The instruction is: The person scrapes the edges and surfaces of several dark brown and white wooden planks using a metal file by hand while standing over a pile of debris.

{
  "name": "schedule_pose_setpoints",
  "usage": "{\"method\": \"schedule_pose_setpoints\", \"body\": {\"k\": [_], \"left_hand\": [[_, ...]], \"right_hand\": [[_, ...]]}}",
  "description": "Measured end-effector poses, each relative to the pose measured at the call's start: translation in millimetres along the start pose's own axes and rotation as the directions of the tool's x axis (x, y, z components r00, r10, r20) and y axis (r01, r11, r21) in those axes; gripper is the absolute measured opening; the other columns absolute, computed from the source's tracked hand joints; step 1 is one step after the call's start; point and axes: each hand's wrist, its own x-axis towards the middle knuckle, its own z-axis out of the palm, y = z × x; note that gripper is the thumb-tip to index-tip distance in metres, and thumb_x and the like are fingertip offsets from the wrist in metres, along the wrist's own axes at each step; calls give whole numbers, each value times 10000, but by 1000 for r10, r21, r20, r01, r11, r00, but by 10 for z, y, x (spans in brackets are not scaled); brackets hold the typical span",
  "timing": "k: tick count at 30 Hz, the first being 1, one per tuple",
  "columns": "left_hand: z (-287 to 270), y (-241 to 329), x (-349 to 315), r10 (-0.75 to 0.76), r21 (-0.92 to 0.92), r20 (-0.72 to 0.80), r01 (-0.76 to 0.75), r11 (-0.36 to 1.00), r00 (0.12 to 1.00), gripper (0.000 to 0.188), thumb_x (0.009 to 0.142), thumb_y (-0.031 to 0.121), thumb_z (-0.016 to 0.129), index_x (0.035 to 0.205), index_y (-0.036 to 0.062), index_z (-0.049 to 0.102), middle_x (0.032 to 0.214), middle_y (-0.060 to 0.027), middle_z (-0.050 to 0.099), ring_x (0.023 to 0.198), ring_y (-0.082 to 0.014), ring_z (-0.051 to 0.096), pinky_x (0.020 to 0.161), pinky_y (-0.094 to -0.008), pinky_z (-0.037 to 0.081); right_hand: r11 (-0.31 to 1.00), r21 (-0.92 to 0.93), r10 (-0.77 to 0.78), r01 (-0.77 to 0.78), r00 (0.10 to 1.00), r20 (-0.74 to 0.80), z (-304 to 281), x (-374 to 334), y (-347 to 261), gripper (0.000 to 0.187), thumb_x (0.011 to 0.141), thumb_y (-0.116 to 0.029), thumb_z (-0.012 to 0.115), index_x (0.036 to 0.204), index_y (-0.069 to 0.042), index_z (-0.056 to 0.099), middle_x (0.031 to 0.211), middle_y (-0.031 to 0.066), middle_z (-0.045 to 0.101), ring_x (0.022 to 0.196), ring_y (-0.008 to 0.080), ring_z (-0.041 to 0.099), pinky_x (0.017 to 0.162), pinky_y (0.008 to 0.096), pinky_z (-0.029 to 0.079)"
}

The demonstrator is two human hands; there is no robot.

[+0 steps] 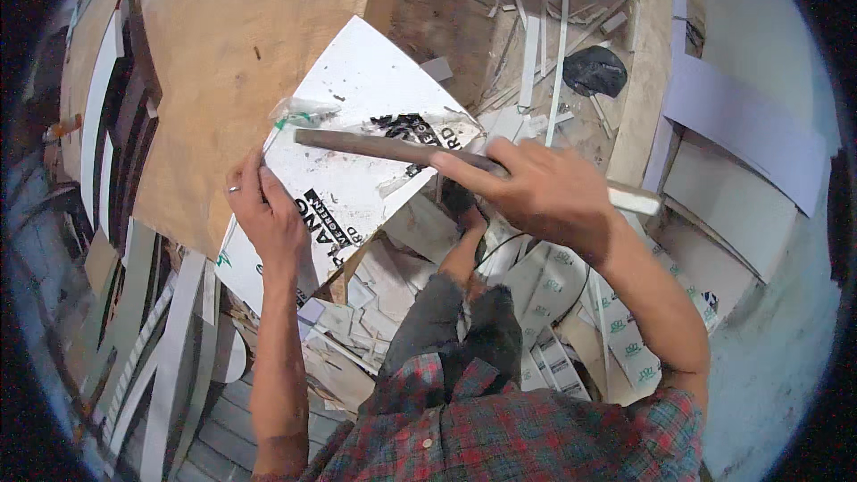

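Note:
A white board (348, 80) with black and green printing and dark crumbs lies slanted across the corner of a plywood-topped table. My left hand (268, 205), with a ring on one finger, is closed at its left edge. Just above those fingertips sits a crumpled piece of clear film (308, 113) with green print. My right hand (549, 192) is wrapped round a long dark file-like bar (357, 143). It reaches left over the board, its tip near the film. A pale end (636, 199) shows past my wrist. Whether the bar touches the board I cannot tell.
The plywood top (223, 54) stretches away at the far left. Dark and white strips (134, 107) stand along its left side. Offcuts (536, 36) and a black bag (595, 70) litter the floor at far right. Large sheets (732, 125) lean on the right; scraps (357, 330) surround my legs.

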Motion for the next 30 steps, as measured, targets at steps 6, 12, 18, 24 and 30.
{"method": "schedule_pose_setpoints", "body": {"k": [6, 12, 18, 24, 30], "left_hand": [[3, 19, -32, -32, -2, 9, 32, 999, 999, 301, 1021, 48, 482, 1253, -37, 654, 1118, -198, 615, 1043, -328, 563, 949, -406, 443], [-44, 36, -4, -37, 19, -14, 37, 999, 999, 304, 1028, 47, 475, 1259, -56, 643, 1136, -203, 607, 1039, -330, 562, 943, -402, 442], [20, -2, -30, -22, 20, -17, 23, 1000, 1000, 304, 1026, 37, 475, 1266, -65, 631, 1129, -203, 606, 1045, -333, 560, 942, -405, 440], [-71, 55, -38, -38, 46, -17, 39, 998, 999, 296, 1018, 34, 484, 1252, -63, 636, 1102, -200, 609, 1035, -333, 559, 934, -411, 440], [4, 57, -26, -36, 29, -42, 37, 999, 998, 309, 1006, 33, 478, 1253, -37, 650, 1093, -193, 613, 1027, -328, 561, 928, -415, 439]], "right_hand": [[963, -22, 250, -267, 863, 440, -131, -306, 196, 642, 941, -204, 599, 1544, -362, 445, 947, 89, 589, 755, 341, 684, 589, 474, 551], [999, -6, 50, -52, 918, 393, -222, -355, 210, 610, 1017, -261, 542, 1583, -400, 362, 1029, 135, 614, 824, 373, 704, 639, 499, 587], [997, -35, 72, -65, 960, 269, -256, 5, 322, 562, 993, -247, 557, 1539, -319, 442, 1022, 117, 617, 924, 344, 713, 682, 499, 592], [992, -16, 126, -127, 946, 299, -186, -293, 401, 546, 1012, -271, 598, 1506, -455, 455, 782, 94, 577, 704, 308, 663, 567, 431, 526], [988, -26, 150, -151, 925, 350, -198, -166, 352, 493, 981, -350, 604, 1467, -322, 525, 891, 126, 620, 789, 336, 696, 633, 444, 565]]}}
